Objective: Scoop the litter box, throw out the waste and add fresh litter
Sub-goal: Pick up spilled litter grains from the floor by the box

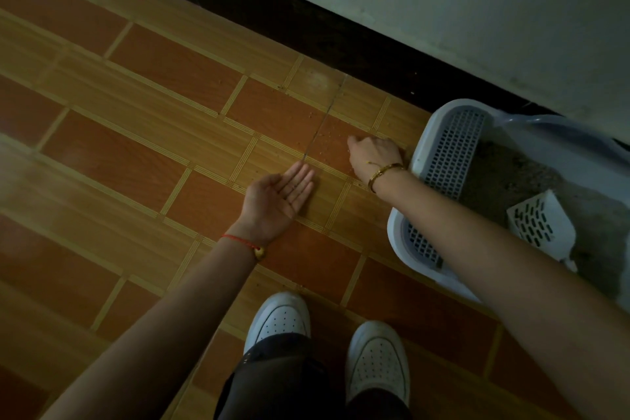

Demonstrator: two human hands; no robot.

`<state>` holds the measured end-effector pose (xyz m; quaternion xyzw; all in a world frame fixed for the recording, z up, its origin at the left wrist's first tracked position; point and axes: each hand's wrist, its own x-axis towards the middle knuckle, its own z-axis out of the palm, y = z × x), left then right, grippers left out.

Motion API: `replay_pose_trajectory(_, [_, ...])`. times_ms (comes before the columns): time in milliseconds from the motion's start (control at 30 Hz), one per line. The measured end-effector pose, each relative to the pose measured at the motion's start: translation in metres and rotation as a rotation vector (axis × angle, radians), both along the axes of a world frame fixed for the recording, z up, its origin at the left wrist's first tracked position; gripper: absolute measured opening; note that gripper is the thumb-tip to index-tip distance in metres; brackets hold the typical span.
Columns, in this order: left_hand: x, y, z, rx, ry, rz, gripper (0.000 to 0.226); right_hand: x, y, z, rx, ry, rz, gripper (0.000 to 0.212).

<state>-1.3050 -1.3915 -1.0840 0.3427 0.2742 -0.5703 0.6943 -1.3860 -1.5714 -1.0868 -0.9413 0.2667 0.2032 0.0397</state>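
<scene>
The person crouches over the floor (170, 133) beside the litter box (395, 232), which stands against the wall (443, 10) at the right. The work in hand looks like tidying spilled litter rather than scooping. Loose grains (324, 140) lie scattered on the tiles just left of the box. The left hand (278, 196) lies palm up with its fingers straight and together, its back low against the floor, like a tray for what gets picked up; a few dark specks seem to sit in the palm. The right hand (373, 152) is knuckles up, just beside the box's rim, fingers curled down to the tiles among the grains; whether they pinch anything cannot be told, since the fingertips are hidden. The scoop (538, 222) lies untouched in the box, resting on the grey litter (501, 174) behind the perforated grate (450, 147). No clumps show on that surface, so the scooping may be done, though the dim light makes this unsure. No waste bag, bin or fresh litter sack can be made out with certainty, so whether the waste is out and the top-up made cannot be judged; the floor grains at least remain to be cleared.
</scene>
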Motion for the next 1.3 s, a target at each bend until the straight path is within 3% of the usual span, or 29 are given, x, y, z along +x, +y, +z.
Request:
replay_pose_trajectory(133, [0.0,0.0,-0.001,-0.008,0.009,-0.001,0.042,0.002,-0.002,0.004,0.103,-0.055,-0.138,0.023])
replay_pose_trajectory(367, [-0.006,-0.003,0.002,0.015,-0.032,-0.052,0.039,0.011,0.038,0.042,0.601,-0.188,0.045,0.016])
replay_pose_trajectory(433, [-0.006,-0.003,0.004,0.017,-0.036,-0.059,0.04,0.011,0.041,0.042,0.656,-0.212,0.024,0.018])
replay_pose_trajectory(567, [-0.002,-0.002,0.002,-0.017,0.001,0.004,0.041,0.008,0.018,0.05,0.447,-0.066,-0.037,0.007])
replay_pose_trajectory(700, [0.001,-0.001,-0.002,-0.023,0.011,0.017,0.041,-0.009,0.005,0.058,0.176,0.462,0.047,0.024])
replay_pose_trajectory(800, [-0.002,-0.002,-0.002,-0.014,0.015,0.013,0.042,-0.017,0.019,0.052,0.092,0.714,0.164,0.055])
replay_pose_trajectory(867, [-0.003,-0.002,-0.001,-0.009,0.016,0.012,0.042,-0.019,0.03,0.046,0.09,0.747,0.177,0.06])
replay_pose_trajectory(1033, [-0.002,-0.002,0.001,0.002,0.009,0.012,0.042,-0.02,0.044,0.036,0.116,0.709,0.08,0.035])
replay_pose_trajectory(1300, [-0.004,-0.003,0.004,0.005,0.008,0.008,0.042,-0.022,0.05,0.035,0.104,0.683,0.137,0.03])
